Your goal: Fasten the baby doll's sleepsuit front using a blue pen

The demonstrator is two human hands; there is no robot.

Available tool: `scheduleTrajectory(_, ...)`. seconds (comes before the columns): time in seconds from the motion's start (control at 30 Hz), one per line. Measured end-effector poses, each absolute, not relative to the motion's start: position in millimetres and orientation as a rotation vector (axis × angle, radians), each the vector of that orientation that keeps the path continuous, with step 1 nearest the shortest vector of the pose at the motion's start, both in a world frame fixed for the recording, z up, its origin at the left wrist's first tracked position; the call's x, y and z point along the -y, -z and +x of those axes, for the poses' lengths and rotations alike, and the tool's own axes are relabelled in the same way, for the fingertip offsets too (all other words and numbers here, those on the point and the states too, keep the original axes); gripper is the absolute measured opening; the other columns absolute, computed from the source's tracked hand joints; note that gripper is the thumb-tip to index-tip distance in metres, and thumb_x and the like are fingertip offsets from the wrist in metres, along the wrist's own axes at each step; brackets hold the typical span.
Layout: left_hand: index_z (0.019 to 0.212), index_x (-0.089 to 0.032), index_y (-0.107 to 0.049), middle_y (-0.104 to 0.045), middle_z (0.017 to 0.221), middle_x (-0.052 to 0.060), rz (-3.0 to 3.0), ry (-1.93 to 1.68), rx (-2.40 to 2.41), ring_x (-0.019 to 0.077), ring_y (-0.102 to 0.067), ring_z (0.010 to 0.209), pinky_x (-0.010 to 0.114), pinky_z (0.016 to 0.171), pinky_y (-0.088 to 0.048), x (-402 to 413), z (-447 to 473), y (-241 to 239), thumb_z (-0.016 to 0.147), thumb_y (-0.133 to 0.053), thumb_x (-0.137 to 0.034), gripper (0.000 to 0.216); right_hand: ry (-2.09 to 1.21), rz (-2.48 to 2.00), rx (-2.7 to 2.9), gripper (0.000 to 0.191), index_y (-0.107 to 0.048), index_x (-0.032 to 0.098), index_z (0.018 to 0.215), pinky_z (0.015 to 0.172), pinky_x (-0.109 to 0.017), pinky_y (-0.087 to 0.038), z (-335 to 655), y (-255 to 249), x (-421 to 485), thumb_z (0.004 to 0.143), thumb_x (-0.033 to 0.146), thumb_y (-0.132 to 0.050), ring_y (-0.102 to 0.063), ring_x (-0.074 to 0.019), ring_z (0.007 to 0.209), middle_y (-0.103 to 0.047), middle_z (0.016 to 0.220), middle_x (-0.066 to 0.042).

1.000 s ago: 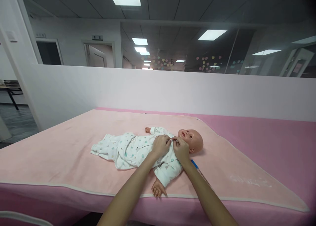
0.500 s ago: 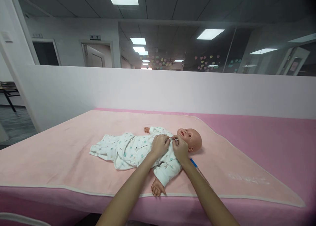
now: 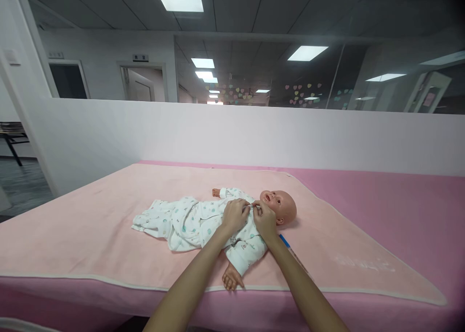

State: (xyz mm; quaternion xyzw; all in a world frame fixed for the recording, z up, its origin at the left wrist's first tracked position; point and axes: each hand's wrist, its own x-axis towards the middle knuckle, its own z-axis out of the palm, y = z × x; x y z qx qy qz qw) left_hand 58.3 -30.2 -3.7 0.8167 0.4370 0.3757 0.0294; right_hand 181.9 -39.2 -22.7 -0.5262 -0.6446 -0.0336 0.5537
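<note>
A baby doll (image 3: 283,205) lies on its back, its head to the right. It wears a white baby outfit (image 3: 189,220) with small green and blue prints. My left hand (image 3: 236,213) is closed at the chest, its fingertips pinching the cloth near the neckline. Close beside it, under the doll's chin, my right hand (image 3: 264,218) pinches the outfit's neckline too. The two sets of fingertips nearly meet; what exactly lies between them is too small to make out. One doll arm points toward me, the other away.
A peach blanket (image 3: 90,235) with a pale border lies over a pink sheet (image 3: 399,201). Beside my right forearm is a thin pen-like stick with a blue end (image 3: 285,241), partly hidden. A low white wall (image 3: 254,133) runs behind the bed, with glass above it.
Both hands stay at the doll's neckline with hardly any movement. The whole view has shifted slightly, so the scene sits a little lower.
</note>
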Motion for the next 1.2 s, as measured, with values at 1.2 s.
scheduleTrajectory(1.2, 0.088, -0.020, -0.059, -0.062, 0.089, 0.003, 2.525, -1.071, -1.411, 0.0158, -0.054, 0.085, 0.029, 0.079, -0.036, 30.6, 59.0, 1.9, 0.084, -0.035, -0.023, 0.025, 0.104, -1.245, 1.587, 0.022, -0.058, 0.018, 0.075, 0.062, -0.023, -0.038, 181.3, 25.0, 39.8, 0.075, 0.016, -0.036, -0.055, -0.0143, 0.066, -0.063, 0.072, -0.003)
